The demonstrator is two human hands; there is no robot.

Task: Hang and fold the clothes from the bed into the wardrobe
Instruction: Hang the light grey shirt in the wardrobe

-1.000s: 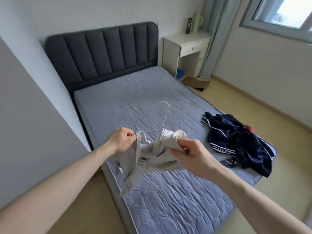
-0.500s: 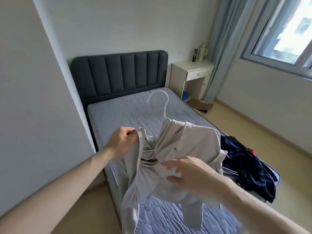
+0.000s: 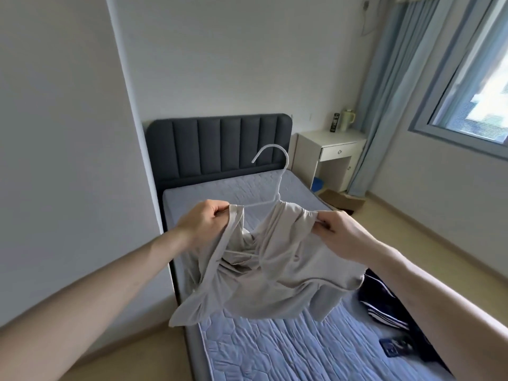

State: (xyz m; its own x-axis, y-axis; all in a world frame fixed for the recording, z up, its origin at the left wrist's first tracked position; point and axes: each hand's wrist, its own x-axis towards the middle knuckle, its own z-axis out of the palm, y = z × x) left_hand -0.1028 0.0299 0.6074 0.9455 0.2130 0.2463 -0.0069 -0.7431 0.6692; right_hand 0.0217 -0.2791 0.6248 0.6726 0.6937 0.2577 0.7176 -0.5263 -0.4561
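Observation:
A light beige shirt (image 3: 277, 270) hangs in the air over the bed (image 3: 247, 350), partly threaded onto a white hanger (image 3: 275, 171) whose hook points up and left. My left hand (image 3: 204, 224) grips the shirt's left shoulder edge together with the hanger's left end. My right hand (image 3: 338, 229) pinches the shirt's right shoulder, where the fabric covers the hanger's right arm. The shirt's body droops crumpled below both hands. A dark navy garment with white stripes (image 3: 384, 309) lies on the bed's right side, partly hidden by my right forearm.
A dark padded headboard (image 3: 220, 144) stands against the far wall. Beside it is a white nightstand (image 3: 335, 158) with a kettle (image 3: 347, 120) on top. Curtain and window are on the right. A dark flat object (image 3: 395, 349) lies on the mattress. A grey wall panel fills the left.
Both hands raised the shirt and hanger higher. My right hand moved from the shirt's front up to its right shoulder. The view tilted upward.

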